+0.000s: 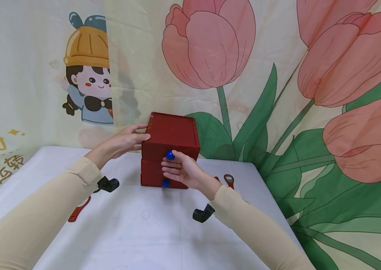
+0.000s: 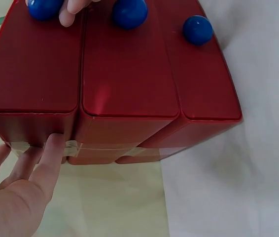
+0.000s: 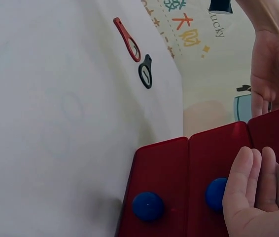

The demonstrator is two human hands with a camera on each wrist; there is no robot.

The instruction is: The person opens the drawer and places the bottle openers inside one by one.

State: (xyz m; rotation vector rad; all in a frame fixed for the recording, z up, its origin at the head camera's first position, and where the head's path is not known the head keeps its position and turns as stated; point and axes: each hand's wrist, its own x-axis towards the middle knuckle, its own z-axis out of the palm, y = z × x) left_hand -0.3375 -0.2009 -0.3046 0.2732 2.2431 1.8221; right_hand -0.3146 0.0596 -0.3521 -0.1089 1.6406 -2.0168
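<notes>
A red box (image 1: 171, 129) with three stacked drawers stands on the white table, a round blue knob on each drawer front. My left hand (image 1: 127, 140) rests against the box's left side near the top, thumb at the upper edge and fingers extended along the side. At the top drawer, my right hand (image 1: 185, 168) pinches the top blue knob (image 1: 170, 155) between thumb and fingers. Its other fingers hang below, over the middle knob (image 2: 129, 12) in the head view. The bottom knob (image 1: 166, 183) shows underneath. All three drawers look closed in the right wrist view.
On the table (image 1: 150, 232) to the left lie a red tool (image 3: 128, 42) and a black tool (image 3: 146, 73) with oval heads. Another red tool (image 1: 229, 180) lies right of the box, partly behind my right forearm. A printed cloth (image 1: 136, 75) hangs behind.
</notes>
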